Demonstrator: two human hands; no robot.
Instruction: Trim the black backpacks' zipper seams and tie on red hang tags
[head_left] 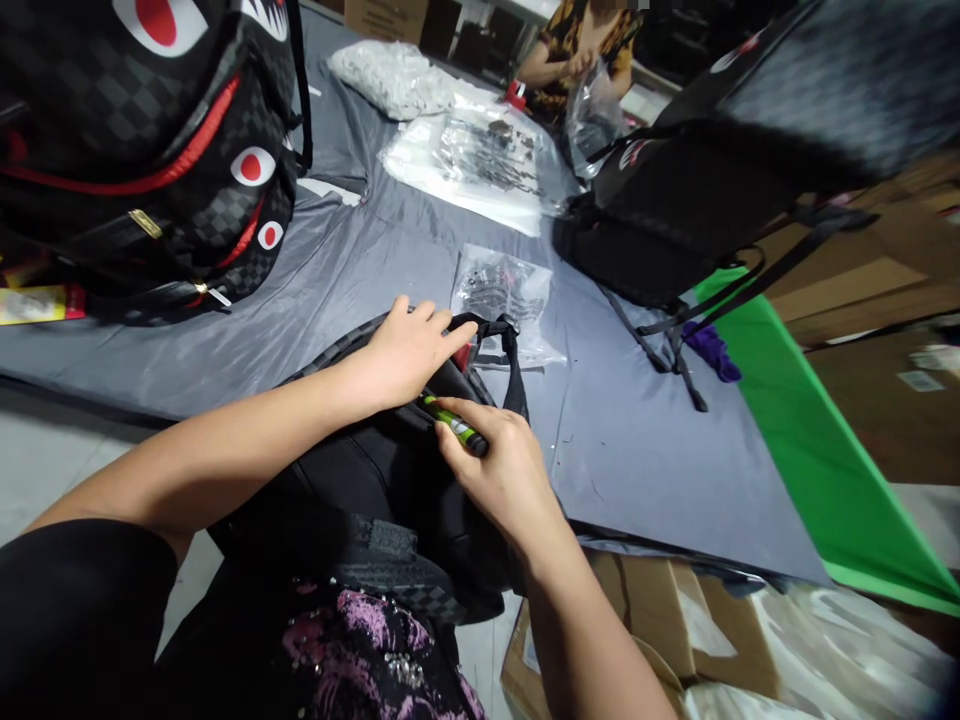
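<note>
A black checkered backpack (pixel 390 470) lies against my lap at the table's near edge, its top handle (pixel 504 345) pointing away from me. My left hand (pixel 405 350) rests on the top of the backpack, fingers stretched over it toward the handle. My right hand (pixel 499 470) pinches a thin green and black tool (pixel 454 425), like a pen or lighter, against the backpack's top just below my left hand.
A grey sheet (pixel 637 440) covers the table. A shark-face backpack (pixel 150 150) stands at far left and more black backpacks (pixel 675 210) at right. Clear bags of small parts (pixel 502 290) lie mid-table. Another person's hands (pixel 577 65) hold a plastic bag across the table. Cardboard boxes (pixel 660 620) sit below.
</note>
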